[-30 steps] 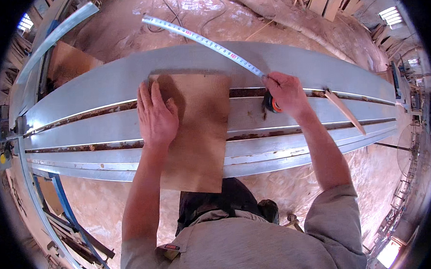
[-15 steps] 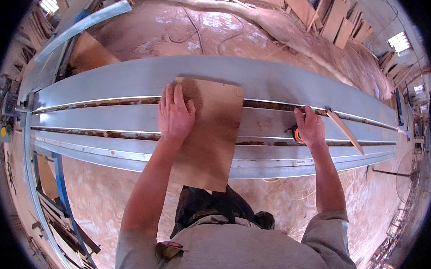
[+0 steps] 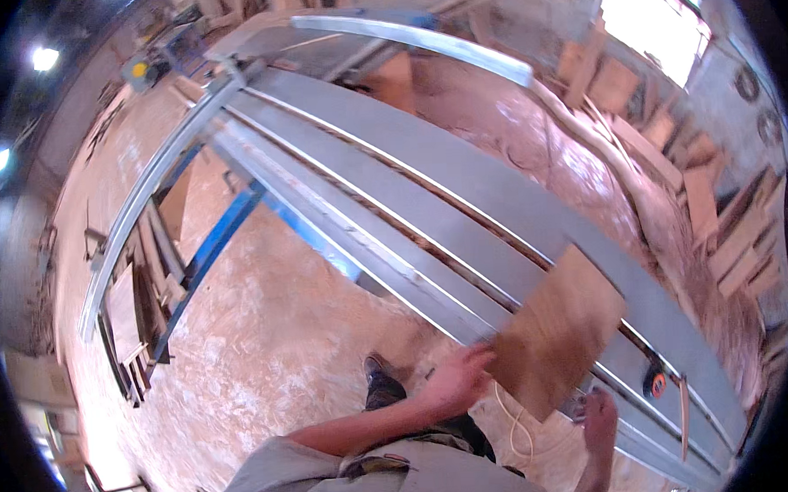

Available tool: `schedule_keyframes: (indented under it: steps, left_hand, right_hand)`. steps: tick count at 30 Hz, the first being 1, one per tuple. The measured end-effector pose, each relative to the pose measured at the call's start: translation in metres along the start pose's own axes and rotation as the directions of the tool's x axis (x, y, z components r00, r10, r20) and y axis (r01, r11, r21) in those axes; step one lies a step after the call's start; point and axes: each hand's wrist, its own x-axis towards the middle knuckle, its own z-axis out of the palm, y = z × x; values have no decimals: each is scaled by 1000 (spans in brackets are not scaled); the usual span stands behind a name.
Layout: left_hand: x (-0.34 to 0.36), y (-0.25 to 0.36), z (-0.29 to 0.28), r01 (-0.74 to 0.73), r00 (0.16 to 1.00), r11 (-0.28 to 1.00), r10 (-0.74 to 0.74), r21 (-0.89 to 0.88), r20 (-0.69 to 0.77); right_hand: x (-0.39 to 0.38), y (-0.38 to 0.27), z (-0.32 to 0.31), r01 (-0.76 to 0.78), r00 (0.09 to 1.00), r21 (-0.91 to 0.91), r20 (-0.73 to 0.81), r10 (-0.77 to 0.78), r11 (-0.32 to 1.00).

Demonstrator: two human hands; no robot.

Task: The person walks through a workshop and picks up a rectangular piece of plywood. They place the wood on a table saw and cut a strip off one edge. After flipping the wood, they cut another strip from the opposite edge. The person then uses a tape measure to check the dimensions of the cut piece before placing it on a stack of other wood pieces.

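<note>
The view has swung round since half a second ago: the long grey bench [image 3: 391, 177] now runs diagonally from upper left to lower right, where it lay nearly level across the picture. The wooden board [image 3: 563, 326] still lies crosswise on it, now toward the lower right of the view, with its near end jutting past the bench's near edge. The left hand [image 3: 460, 382], which earlier lay spread on top of the board, has come down to the board's left edge near that end; its fingers reach the edge, but blur hides whether they grip it. The right hand [image 3: 599, 417] has let go of the tape measure [image 3: 654, 381], from which a long blade stretched a second ago; the tape now rests on the bench with no blade seen extended. That hand is near the board's near right corner, fingers bent, and I cannot tell whether it holds anything. The narrow wood strip [image 3: 684, 416] lies across the slots as before, just beside the tape. A blue frame [image 3: 208, 245] shows more fully below the bench's far left end.
</note>
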Motion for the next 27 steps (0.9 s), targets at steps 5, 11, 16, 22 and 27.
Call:
schedule_keyframes:
  steps: [5, 11, 16, 22, 27]
  left_hand:
    - [2, -32, -16, -143, 987, 966, 155, -215, 40]
    - [0, -44, -80, 22, 961, 905, 99, -424, 260]
    - [-19, -89, -151, 44, 941, 846, 144, -532, 307]
    - [-17, -164, -247, 15, 999, 864, 3, -504, 35]
    - [-26, -194, -390, 93, 961, 886, -199, -454, -192]
  right_hand:
    - [-23, -37, 75, -109, 982, 249, -121, 143, 962]
    - [-12, -14, 101, -136, 968, 396, -142, 207, 908]
    - [-26, -61, 163, -67, 971, 381, -189, 149, 922]
    - [17, -156, 258, 104, 994, 429, -78, -78, 897]
    - [74, -250, 345, 118, 993, 159, -30, -115, 980]
